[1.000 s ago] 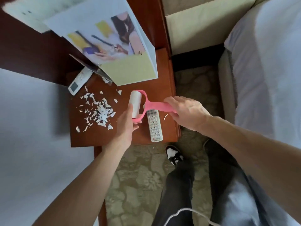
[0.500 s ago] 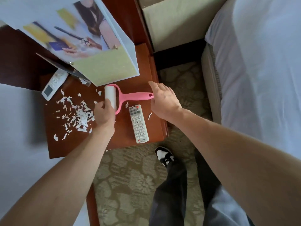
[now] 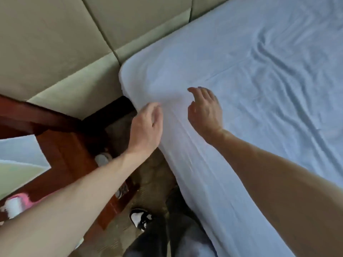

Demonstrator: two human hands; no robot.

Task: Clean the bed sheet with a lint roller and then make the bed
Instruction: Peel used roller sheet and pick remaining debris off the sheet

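Observation:
The white bed sheet (image 3: 259,75) covers the mattress and shows creases across its right part. My left hand (image 3: 146,127) is at the sheet's side near the top corner of the mattress, fingers relaxed, holding nothing. My right hand (image 3: 206,110) hovers over or lightly touches the sheet's edge, fingers loosely spread. The pink lint roller (image 3: 16,204) with its white roll lies on the wooden nightstand (image 3: 74,154) at the lower left, partly hidden behind my left forearm.
A padded beige headboard (image 3: 74,43) runs behind the bed. The nightstand stands close to the mattress with a narrow gap of patterned carpet (image 3: 154,175). My legs and a black-and-white shoe (image 3: 141,219) are in that gap.
Both hands have let go of the lint roller, which stays on the nightstand. My view has swung right to the bed, and both hands have reached to the sheet's corner.

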